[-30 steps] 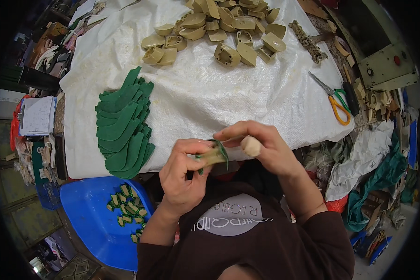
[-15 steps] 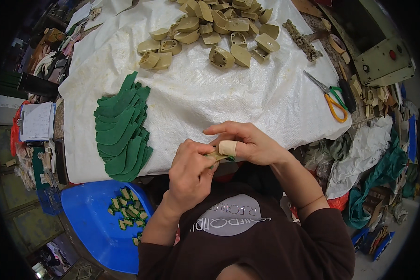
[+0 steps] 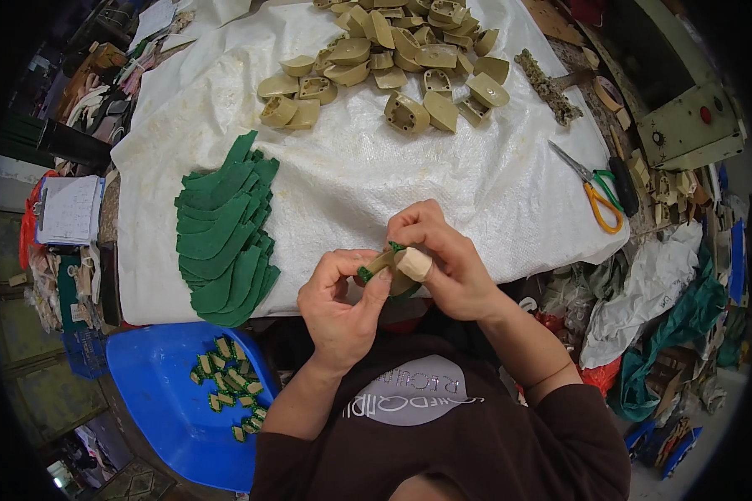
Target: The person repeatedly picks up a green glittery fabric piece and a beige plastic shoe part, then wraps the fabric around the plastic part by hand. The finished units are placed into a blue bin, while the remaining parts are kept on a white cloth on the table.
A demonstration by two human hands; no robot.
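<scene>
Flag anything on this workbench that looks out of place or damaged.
The lumpy bar at upper right, beyond the scissors, looks odd: its surface is rough and caked, unlike the smooth beige pieces nearby. The white sheet is rumpled, with faint yellowish stains.

— Passable beyond the right hand?
— Yes, straight over the white sheet, up to the heap of tan parts.
— And to the left?
— Blocked low down, near the left hand, by the stack of green pieces; passable above.
— Rightward?
— Open across the sheet, then obstructed by scissors and a dark-handled tool just beside.
</scene>
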